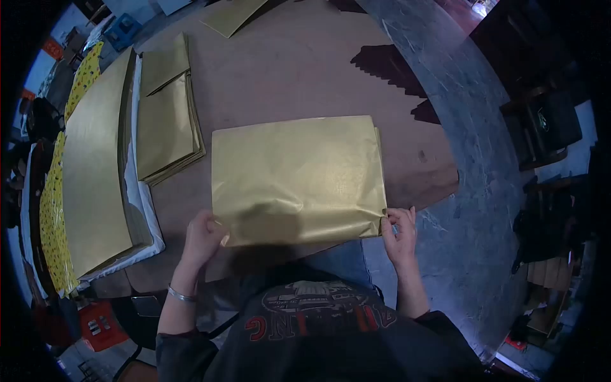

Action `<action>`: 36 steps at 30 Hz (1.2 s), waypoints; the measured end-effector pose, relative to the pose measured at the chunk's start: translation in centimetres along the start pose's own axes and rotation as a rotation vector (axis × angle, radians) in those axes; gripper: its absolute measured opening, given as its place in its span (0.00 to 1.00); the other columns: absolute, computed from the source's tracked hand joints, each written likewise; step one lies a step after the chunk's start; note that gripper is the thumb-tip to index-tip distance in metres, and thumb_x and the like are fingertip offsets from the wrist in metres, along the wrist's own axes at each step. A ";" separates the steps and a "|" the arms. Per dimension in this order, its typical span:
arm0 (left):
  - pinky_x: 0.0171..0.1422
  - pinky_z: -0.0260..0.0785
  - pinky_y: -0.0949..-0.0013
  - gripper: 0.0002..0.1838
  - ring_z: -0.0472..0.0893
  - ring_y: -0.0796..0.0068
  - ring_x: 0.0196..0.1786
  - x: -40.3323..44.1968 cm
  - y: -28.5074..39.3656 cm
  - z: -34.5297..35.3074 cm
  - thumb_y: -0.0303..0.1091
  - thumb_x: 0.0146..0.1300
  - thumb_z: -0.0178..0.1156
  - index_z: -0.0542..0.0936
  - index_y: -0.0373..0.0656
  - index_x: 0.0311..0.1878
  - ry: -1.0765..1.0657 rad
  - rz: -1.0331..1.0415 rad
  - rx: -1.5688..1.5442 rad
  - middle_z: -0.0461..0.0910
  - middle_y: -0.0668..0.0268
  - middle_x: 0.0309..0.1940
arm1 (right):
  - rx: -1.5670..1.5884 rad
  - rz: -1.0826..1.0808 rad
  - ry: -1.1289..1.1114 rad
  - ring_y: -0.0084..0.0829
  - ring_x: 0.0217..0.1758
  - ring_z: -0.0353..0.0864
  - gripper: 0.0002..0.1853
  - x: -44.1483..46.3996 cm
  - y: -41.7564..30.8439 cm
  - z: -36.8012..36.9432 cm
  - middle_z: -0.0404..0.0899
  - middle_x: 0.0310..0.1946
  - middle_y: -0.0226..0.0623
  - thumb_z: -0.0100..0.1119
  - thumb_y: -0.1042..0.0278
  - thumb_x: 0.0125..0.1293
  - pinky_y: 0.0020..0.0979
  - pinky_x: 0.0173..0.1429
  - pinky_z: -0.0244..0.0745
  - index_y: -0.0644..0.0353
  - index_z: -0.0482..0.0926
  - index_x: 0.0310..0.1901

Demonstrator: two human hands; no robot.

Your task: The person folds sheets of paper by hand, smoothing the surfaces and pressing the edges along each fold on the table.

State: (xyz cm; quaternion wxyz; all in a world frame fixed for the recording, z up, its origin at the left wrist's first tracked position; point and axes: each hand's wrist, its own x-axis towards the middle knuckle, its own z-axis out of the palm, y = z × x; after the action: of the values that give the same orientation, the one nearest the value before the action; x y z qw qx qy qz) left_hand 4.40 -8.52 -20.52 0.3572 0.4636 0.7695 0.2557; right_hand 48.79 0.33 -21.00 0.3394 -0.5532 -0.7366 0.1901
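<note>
A wide sheet of shiny gold paper (293, 165) lies in front of me near the table's front edge, creased along its near side. It seems to rest on at least one more gold sheet, whose edge shows at the right. My left hand (205, 237) pinches its near left corner between thumb and fingers. The near right corner is pinched by my right hand (399, 228), with the little finger lifted. Between the two hands the near edge is slightly buckled, and a dark shadow falls over its left part.
Folded gold sheets (167, 127) are piled on the brown table (280, 70) at the left. Beyond them is a tall stack of large gold sheets (95, 172) on white wrapping. Dark maroon pieces (391, 67) lie at the right edge. Another gold sheet (234, 16) is at the far end.
</note>
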 end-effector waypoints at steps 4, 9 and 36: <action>0.29 0.63 0.78 0.12 0.70 0.89 0.26 -0.1 2.2 -0.5 0.26 0.57 0.68 0.76 0.35 0.42 -0.061 -0.001 0.015 0.75 0.74 0.22 | -0.049 0.194 -0.143 0.39 0.41 0.81 0.16 2.8 -1.1 -0.4 0.80 0.32 0.37 0.62 0.61 0.65 0.59 0.73 0.53 0.61 0.77 0.50; 0.30 0.64 0.79 0.11 0.70 0.89 0.26 0.2 0.7 -0.4 0.29 0.63 0.66 0.77 0.35 0.45 -0.081 0.005 -0.053 0.76 0.76 0.25 | -0.153 0.174 -0.079 0.39 0.37 0.81 0.23 2.9 -1.2 1.1 0.81 0.29 0.38 0.60 0.57 0.66 0.47 0.59 0.63 0.62 0.75 0.58; 0.41 0.70 0.79 0.08 0.76 0.86 0.32 16.5 16.1 -9.1 0.36 0.69 0.63 0.76 0.44 0.39 0.318 0.338 -0.830 0.79 0.74 0.32 | 0.937 -0.014 0.350 0.19 0.33 0.74 0.23 28.9 -9.9 -0.7 0.80 0.28 0.33 0.49 0.51 0.77 0.23 0.39 0.69 0.69 0.78 0.48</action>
State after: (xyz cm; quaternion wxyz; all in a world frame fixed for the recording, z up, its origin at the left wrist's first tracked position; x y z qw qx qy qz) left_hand 0.62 12.76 -8.40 0.3435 0.3555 0.5615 0.6636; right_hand 37.90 24.39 -5.67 0.6713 -0.3600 -0.5078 0.4024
